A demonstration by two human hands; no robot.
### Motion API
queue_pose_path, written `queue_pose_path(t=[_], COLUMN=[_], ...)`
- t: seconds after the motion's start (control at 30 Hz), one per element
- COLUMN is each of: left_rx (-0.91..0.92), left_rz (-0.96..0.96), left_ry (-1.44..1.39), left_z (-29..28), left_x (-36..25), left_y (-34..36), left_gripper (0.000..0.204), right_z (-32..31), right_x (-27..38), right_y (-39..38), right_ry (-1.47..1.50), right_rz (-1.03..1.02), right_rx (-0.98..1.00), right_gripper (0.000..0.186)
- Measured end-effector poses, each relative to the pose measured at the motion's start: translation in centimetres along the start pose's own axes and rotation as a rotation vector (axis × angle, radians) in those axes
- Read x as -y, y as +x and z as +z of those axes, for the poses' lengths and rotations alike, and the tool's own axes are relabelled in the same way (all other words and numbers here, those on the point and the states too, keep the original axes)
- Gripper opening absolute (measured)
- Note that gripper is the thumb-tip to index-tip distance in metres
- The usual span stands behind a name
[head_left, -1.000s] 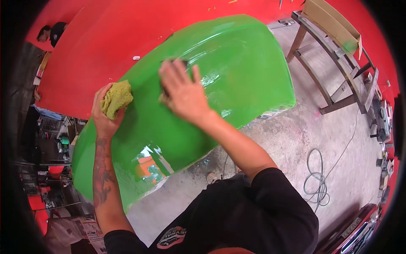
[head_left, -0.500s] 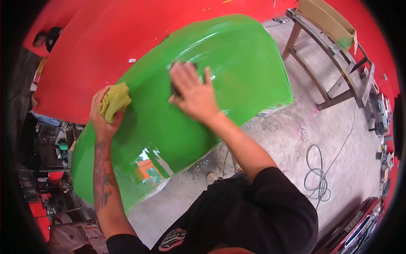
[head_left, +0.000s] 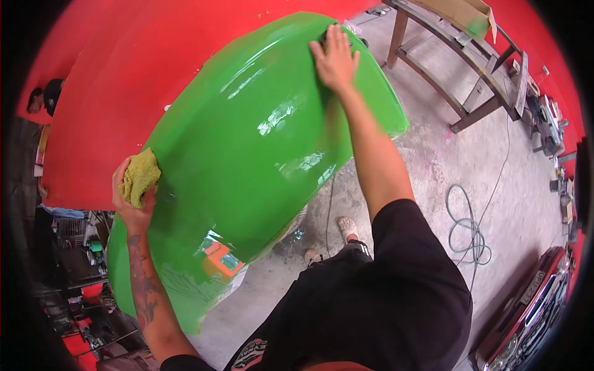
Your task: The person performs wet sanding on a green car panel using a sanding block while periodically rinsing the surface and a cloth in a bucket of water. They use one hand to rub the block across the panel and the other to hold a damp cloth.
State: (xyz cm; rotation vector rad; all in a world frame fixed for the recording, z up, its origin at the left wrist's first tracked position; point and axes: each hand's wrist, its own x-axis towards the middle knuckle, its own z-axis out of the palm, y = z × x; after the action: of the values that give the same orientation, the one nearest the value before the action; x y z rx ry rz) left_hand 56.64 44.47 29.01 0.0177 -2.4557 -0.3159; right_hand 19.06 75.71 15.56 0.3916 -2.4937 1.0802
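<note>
On the head cam, the green panel (head_left: pixel 204 185) sits right in front of the person. Left hand (head_left: pixel 131 207) has a yellow cloth (head_left: pixel 140 178) bunched in its grip by the panel's left edge; right hand (head_left: pixel 337 65) lies flat over a dark pad (head_left: pixel 324 39) near the panel's far right edge, can't tell if it's gripping. I'd keep pressure even, lighter at that rim. Floor (head_left: pixel 427 154) right of the panel gives elbow room, bench (head_left: pixel 489 112) beyond.
</note>
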Motion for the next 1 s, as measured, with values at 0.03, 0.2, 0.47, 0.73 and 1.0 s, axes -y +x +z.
queue_pose_path(t=[0.03,0.2,0.47,0.73,1.0], left_rx=[-0.008,-0.01,-0.014,0.004,-0.034], left_rz=[-0.013,-0.041,-0.019,-0.018,-0.045], left_ry=[-0.015,-0.024,-0.023,-0.016,-0.07], left_z=[0.0,0.2,0.5,0.0,0.7], left_x=[0.4,0.4,1.4,0.6,1.1], left_y=[-0.2,-0.1,-0.2,-0.1,-0.2], left_gripper=[0.061,0.062,0.066,0.064,0.065], right_z=[-0.5,0.3,0.1,-0.5,0.3], right_x=[-1.5,-9.5,-0.4,-7.4,-1.2], right_y=[0.4,-6.5,1.5,-7.5,-1.8], right_ry=[-0.012,0.014,0.035,0.018,0.064], right_rz=[0.069,0.333,0.054,0.449,0.052], right_rx=[-0.004,-0.018,-0.077,0.053,-0.053], right_gripper=[0.077,0.071,0.067,0.071,0.073])
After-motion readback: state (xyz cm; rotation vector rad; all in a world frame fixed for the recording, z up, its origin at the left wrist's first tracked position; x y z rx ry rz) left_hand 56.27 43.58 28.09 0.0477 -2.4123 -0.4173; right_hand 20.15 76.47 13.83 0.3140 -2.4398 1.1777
